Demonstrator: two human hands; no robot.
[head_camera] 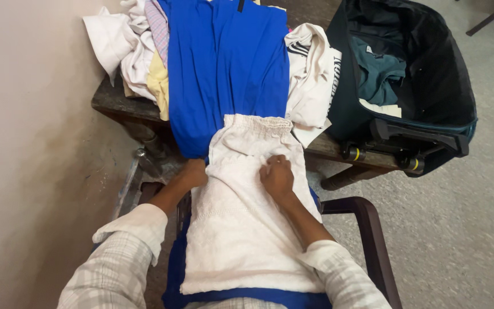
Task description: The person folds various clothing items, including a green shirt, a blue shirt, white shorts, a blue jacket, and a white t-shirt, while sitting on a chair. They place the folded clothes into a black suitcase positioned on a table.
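Item: white textured garment [241,229] with gathered elastic waistband at far end, laid flat lengthwise over lap, on top of blue cloth [224,63] running from far table edge down to near edge of view

Left hand [192,173]: at left edge of white garment near waistband, fingertips tucked under or against the fabric edge; finger spread cannot be told, partly hidden by cloth

Right hand [277,176]: resting on top of white garment just below waistband, fingers curled close together, pinching or pressing a small ridge of fabric

Sleeves: pale checked, cuffs turned back, both forearms reaching forward

Seat: dark wooden chair armrest [373,229] at right, near

Far left: heap of unfolded clothes [138,46] on dark wooden table [107,100], white, cream-yellow and checked pieces mixed

Far centre-right: white garment with dark stripes [313,74], crumpled, just beside blue cloth, touching suitcase side

Far right: open dark teal wheeled suitcase [430,126] leaning on table corner, holding a teal garment [378,71] and a pale folded piece; mostly unfilled

Progress, judged from layout: white garment spread and smoothed but no fold yet visible in it; blue cloth under it also unfolded; heap on table untouched; only a couple of pieces inside suitcase; bulk of sorting and packing apparently left to do

Surroundings: plain wall at left, grey speckled floor at right
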